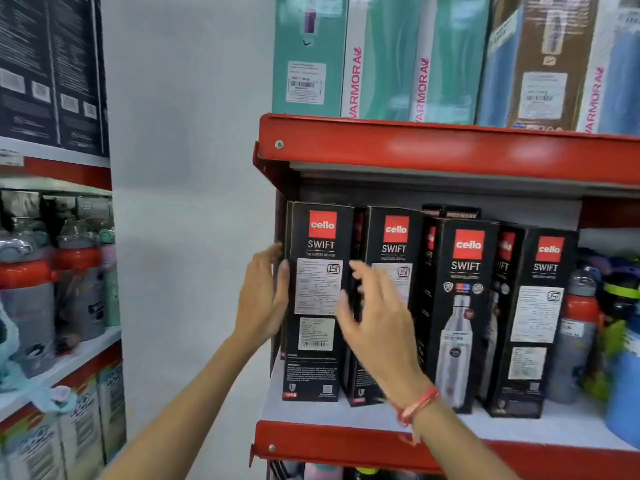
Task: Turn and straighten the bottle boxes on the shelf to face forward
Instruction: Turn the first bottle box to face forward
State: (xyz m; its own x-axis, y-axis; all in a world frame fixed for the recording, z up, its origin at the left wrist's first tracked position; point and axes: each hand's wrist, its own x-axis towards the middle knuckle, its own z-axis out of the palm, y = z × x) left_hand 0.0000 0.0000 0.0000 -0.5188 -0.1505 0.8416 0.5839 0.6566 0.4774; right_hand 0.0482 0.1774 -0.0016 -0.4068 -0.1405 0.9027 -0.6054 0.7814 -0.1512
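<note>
black cello swift boxes (464, 306) stand in a row on the red-edged shelf (450, 445). our left hand (261, 299) lies flat on the leftmost box (317, 299), its grip released; our right hand (377, 320) hovers before the second box (394, 244), fingers spread, grasping nothing.

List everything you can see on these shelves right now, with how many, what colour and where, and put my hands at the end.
Cello Swift boxes: four in the front row, black with red logos, middle shelf; at least one more partly hidden behind.
Varmora boxes: several, teal, blue and brown, top shelf.
Shelf edges: two, red, above and below the Swift boxes.
Loose bottles: a cluster, red-grey, green and blue, right of the Swift boxes.
Left-rack bottles: several, grey with red bands, left shelving.
Dark boxes: a few, black, upper left.
Left hand: one, touching the leftmost Swift box's left edge.
Right hand: one, open, blurred, red thread on the wrist, before the second box.
</note>
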